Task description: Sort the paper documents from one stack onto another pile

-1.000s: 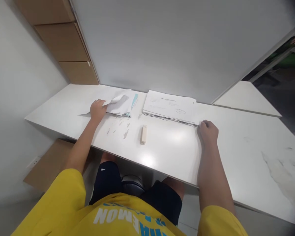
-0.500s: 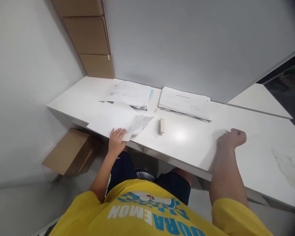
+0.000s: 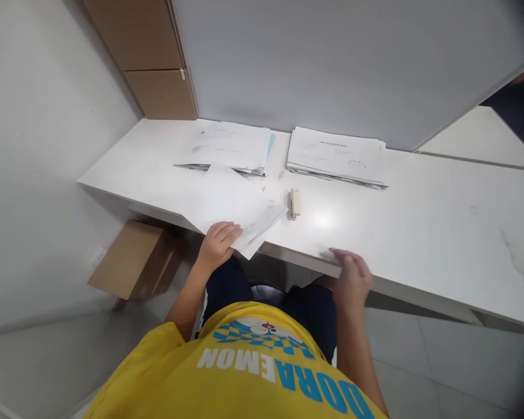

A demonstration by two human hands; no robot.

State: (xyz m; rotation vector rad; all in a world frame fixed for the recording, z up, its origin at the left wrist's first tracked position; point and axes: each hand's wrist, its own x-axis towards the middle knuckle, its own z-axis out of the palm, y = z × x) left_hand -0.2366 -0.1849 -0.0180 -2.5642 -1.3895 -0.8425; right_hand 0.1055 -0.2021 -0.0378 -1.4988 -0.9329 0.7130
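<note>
My left hand (image 3: 220,244) grips several loose paper sheets (image 3: 222,198) at their near edge, fingers on top and thumb hidden beneath. The sheets overhang the desk's front edge, and a printed one shows at their right side. My right hand (image 3: 353,278) is over the front edge of the desk, slightly blurred, its index finger stretched to the left and nothing visible in it. Between the hands, farther back, a small cream stapler (image 3: 294,203) rests on the white desk (image 3: 428,233).
Two stacks of printed papers lie against the back panel, a left stack (image 3: 231,146) and a right stack (image 3: 336,152). Cardboard boxes (image 3: 161,96) stand in the back left corner. Another carton (image 3: 128,256) sits below the desk at left.
My right hand has come from the right part of the desk left to the front edge, its closed fingers now extended. The left hand keeps the sheets, which have turned slightly. The camera view has shifted.
</note>
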